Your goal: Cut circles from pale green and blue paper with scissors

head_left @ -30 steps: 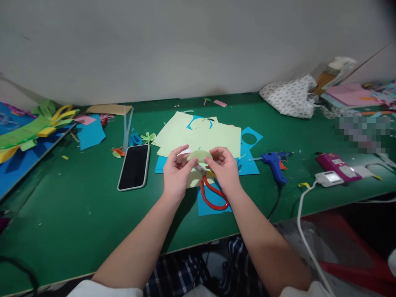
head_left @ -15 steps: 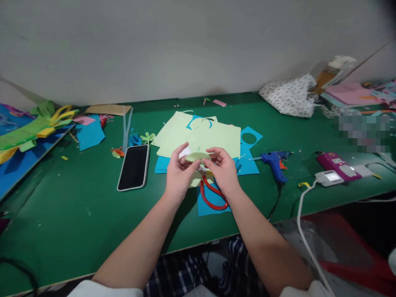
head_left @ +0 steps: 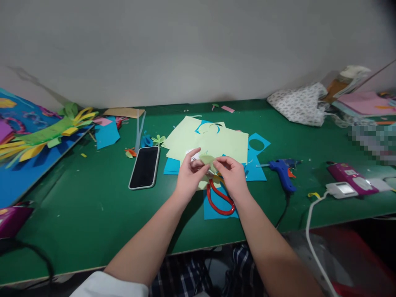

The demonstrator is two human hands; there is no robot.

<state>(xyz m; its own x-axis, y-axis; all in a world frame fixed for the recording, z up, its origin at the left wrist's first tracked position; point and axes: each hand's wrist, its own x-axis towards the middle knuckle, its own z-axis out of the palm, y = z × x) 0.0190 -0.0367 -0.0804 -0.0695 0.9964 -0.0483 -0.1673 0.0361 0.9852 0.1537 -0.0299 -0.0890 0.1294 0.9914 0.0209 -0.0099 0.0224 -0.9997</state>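
Note:
My left hand (head_left: 190, 175) and my right hand (head_left: 232, 176) meet above the green table (head_left: 93, 206), both pinching a small pale green paper piece (head_left: 208, 159) between fingertips. The piece looks bent or folded between them. Red-handled scissors (head_left: 220, 201) lie just below my hands on a blue paper sheet (head_left: 213, 208). Behind my hands is a pile of pale green sheets (head_left: 216, 140) over blue sheets with round holes cut out (head_left: 256, 145).
A black phone (head_left: 144, 167) lies face up left of my hands. A blue glue gun (head_left: 283, 170) with a black cord sits to the right, then a white adapter (head_left: 340, 189) and pink device (head_left: 352, 177). Coloured paper craft (head_left: 40, 136) lies far left; patterned cloth (head_left: 298, 105) far right.
My fingers have drawn closer together and the pale green piece has been folded smaller between them. The camera view has shifted slightly, moving everything right and down in the picture.

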